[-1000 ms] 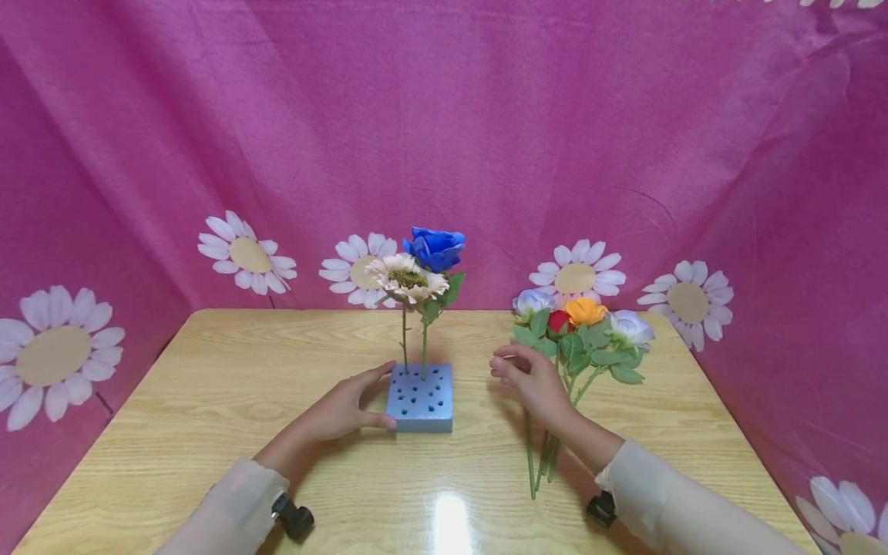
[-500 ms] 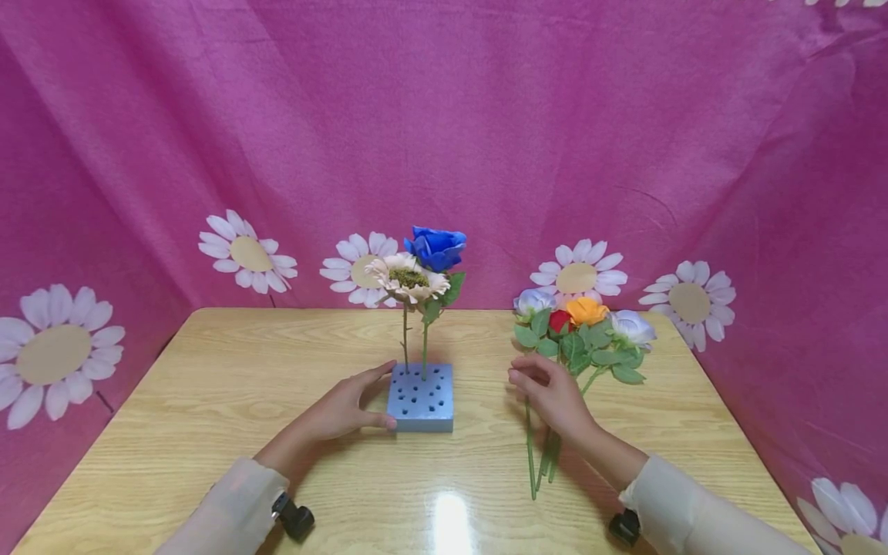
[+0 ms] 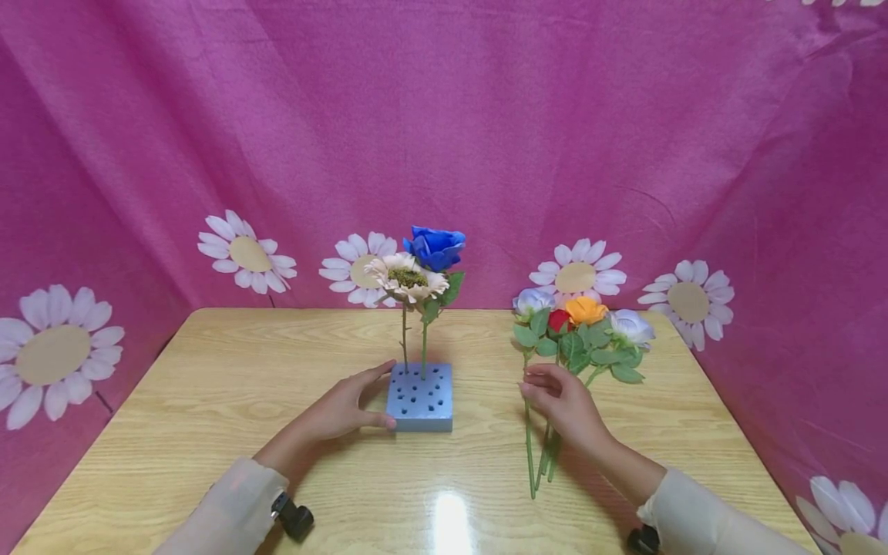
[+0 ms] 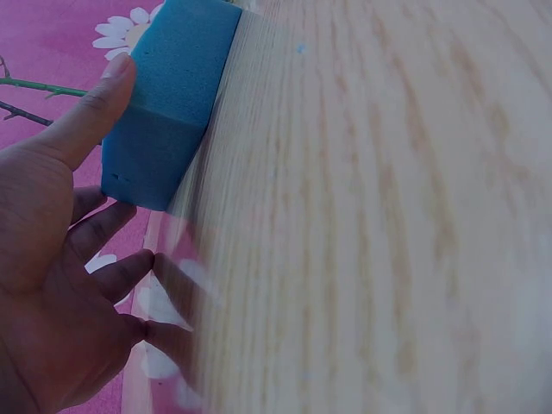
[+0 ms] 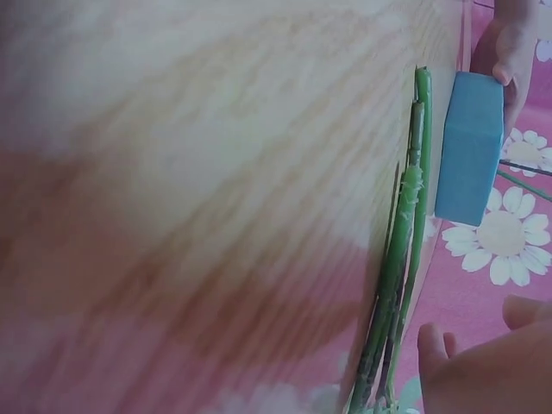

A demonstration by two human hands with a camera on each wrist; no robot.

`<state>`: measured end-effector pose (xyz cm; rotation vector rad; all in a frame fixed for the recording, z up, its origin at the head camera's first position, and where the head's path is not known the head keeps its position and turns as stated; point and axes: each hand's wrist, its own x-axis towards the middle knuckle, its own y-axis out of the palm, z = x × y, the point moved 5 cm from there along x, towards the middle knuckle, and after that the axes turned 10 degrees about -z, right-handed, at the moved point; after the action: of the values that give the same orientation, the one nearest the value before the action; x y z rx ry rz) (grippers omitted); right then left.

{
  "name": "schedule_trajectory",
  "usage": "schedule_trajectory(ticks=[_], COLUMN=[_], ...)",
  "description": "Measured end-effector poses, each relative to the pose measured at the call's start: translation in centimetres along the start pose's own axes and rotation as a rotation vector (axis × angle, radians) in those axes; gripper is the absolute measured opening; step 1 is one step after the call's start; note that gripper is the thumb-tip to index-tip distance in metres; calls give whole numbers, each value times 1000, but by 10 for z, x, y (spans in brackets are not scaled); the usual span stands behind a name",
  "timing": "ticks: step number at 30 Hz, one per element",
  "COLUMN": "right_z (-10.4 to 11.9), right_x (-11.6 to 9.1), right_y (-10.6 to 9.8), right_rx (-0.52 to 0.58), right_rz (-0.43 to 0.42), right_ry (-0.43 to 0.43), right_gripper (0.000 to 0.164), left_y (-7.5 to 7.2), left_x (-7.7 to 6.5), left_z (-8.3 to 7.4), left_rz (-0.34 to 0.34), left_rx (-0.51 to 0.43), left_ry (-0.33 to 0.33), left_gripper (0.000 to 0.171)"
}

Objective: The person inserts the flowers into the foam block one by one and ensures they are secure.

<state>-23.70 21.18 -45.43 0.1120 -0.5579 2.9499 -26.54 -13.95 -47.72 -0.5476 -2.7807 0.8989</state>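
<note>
Left hand: (image 3: 340,408) thumb on near side, index at far corner, gripping the block (image 3: 420,424) between them; probably to steady it.
Block: just right of left hand, flat on tabletop (image 3: 333,478), holes up, so stems can stand in it.
Blue rose: (image 3: 435,248) upright in a far hole, beyond left hand; the hole seems to be all that supports it.
Cream flower: (image 3: 408,277) same, left of blue rose, head overlapping it in head view.
Right hand: (image 3: 569,405) fingers loosely bent, holding nothing visible; fingertips right by the leftmost loose stem (image 3: 530,455), contact unclear.
Loose flowers: lying under and beyond right hand; orange rose (image 3: 586,310), red rose (image 3: 559,321), left pale rose (image 3: 534,301), right pale rose (image 3: 631,328).
Loose layout: heads away, cut ends toward the person, likely so bare stems come within easy reach.
</note>
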Motion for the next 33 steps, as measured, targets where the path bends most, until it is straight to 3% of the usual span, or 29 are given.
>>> schedule_trajectory(ticks=[21, 33], right_z=[-3, -9], right_x=[-12, -11], right_y=[4, 9], right_rx=[-159, -192], right_rz=[15, -8], right_ry=[84, 68], right_gripper=[51, 46], left_y=[0, 0], left_x=[0, 0], left_z=[-1, -1], left_rz=[2, 3], left_rx=[13, -1], left_ry=[-6, -4], left_gripper=[106, 106])
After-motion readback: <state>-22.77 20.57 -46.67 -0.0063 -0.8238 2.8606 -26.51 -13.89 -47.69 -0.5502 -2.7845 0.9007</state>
